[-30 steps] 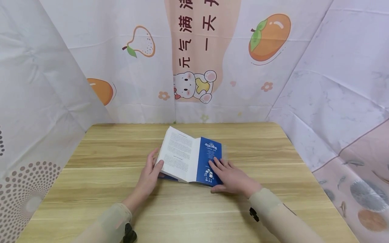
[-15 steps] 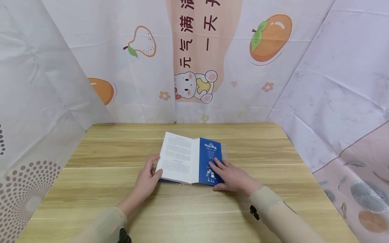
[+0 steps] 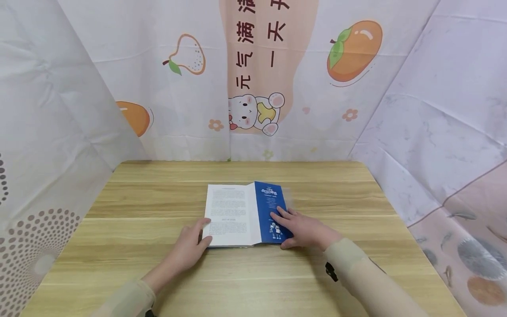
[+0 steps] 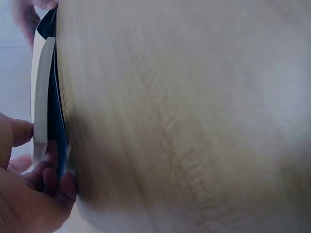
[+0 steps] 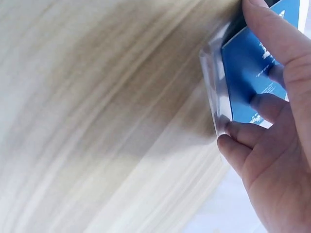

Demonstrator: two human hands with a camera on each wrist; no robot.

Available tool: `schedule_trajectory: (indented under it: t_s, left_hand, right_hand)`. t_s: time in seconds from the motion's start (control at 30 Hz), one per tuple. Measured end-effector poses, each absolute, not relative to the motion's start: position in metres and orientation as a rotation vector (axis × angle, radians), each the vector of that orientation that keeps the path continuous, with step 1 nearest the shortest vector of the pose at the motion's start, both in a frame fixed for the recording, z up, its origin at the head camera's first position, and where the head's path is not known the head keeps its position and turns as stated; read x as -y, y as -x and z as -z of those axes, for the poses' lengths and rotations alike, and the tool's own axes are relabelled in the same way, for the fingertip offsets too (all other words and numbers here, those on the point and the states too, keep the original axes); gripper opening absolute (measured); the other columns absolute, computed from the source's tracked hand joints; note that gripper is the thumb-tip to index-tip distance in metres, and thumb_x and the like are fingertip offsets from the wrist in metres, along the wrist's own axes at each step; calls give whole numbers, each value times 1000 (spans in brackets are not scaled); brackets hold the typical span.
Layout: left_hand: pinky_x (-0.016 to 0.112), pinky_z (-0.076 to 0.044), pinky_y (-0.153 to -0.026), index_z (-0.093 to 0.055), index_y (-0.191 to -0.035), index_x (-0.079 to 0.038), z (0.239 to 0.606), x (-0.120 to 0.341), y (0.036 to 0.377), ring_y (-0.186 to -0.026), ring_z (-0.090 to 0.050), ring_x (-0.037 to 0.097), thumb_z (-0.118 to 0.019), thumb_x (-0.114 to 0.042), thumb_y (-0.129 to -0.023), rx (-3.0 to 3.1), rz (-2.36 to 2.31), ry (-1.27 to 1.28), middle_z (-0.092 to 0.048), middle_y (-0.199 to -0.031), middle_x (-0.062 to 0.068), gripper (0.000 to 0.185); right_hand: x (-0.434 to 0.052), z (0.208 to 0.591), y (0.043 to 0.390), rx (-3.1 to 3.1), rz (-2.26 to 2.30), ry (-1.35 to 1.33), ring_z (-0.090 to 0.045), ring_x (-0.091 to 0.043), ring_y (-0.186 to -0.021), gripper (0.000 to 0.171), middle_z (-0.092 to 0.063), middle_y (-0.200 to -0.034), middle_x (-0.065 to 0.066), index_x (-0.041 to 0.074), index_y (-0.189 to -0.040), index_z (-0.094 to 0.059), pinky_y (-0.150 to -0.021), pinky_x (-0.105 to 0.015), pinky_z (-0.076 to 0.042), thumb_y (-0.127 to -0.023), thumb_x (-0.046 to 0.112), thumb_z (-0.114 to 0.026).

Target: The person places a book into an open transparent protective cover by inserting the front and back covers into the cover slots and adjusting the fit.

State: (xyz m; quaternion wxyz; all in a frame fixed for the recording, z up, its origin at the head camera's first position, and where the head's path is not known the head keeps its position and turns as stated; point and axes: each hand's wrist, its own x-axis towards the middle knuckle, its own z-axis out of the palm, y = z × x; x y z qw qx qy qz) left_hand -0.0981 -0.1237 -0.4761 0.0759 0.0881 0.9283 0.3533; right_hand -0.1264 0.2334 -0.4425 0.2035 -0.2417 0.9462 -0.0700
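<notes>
An open book (image 3: 229, 215) lies on the wooden table, a white printed page on its left and a blue flap (image 3: 266, 200) with white print and cartoon figures on its right. At the book's left edge, my left hand (image 3: 190, 246) pinches the block of pages; the left wrist view has the thumb against the page block (image 4: 43, 92) and the fingers curled beneath, above the dark cover. My right hand (image 3: 306, 230) rests on the blue flap with fingers spread. In the right wrist view, two fingertips touch the clear plastic jacket (image 5: 214, 85) along the outer edge.
The wooden table (image 3: 336, 193) extends around the book on all sides. Behind it hangs a white cloth (image 3: 190, 149) printed with fruit, flowers and characters. More patterned cloth hangs at the left and right sides.
My left hand has moved toward me and slightly left, lowering and turning the left part of the book until its page lies flatter and straighter. My right hand has stayed on the blue flap.
</notes>
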Motion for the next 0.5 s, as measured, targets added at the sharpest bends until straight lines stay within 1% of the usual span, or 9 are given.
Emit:
schedule_trajectory:
  t_s: [0.1,0.2,0.27,0.33,0.5]
  left_hand:
    - [43,-47,-85,-50,-147,-8,476,122,94,-102,-50,29,-66,-20,-99,-2822,-943,-301,-67,-126,12,52]
    - [37,-44,-80,-50,-147,-7,475,120,93,-97,-47,27,-65,-22,-99,-2854,-852,-338,-61,-142,10,53]
    - [35,-41,-77,-49,-147,-5,474,120,93,-93,-46,26,-65,-22,-99,-2867,-810,-366,-60,-144,10,53]
    - [36,-40,-78,-50,-147,-4,472,120,93,-91,-45,25,-65,-22,-99,-2879,-761,-392,-60,-144,11,53]
    - [42,-43,-87,-53,-144,-4,469,120,95,-100,-51,26,-65,-26,-99,-2915,-590,-480,-62,-139,15,52]
  right_hand:
    - [-232,440,127,-2629,197,667,-24,-43,-153,91,-19,-170,-9,25,-163,-29,-115,-56,-37,-90,50,-76]
    - [-231,440,128,-2622,209,666,-25,-43,-152,91,-20,-170,-9,25,-163,-30,-116,-56,-36,-89,48,-77]
    - [-231,440,128,-2617,203,665,-26,-42,-152,91,-20,-170,-9,25,-163,-29,-116,-56,-35,-89,48,-77]
    - [-230,440,129,-2616,203,673,-26,-42,-152,91,-21,-170,-9,25,-163,-30,-116,-56,-35,-89,49,-77]
    - [-230,439,128,-2616,188,682,-29,-43,-151,89,-24,-169,-10,25,-162,-31,-116,-57,-36,-90,49,-76]
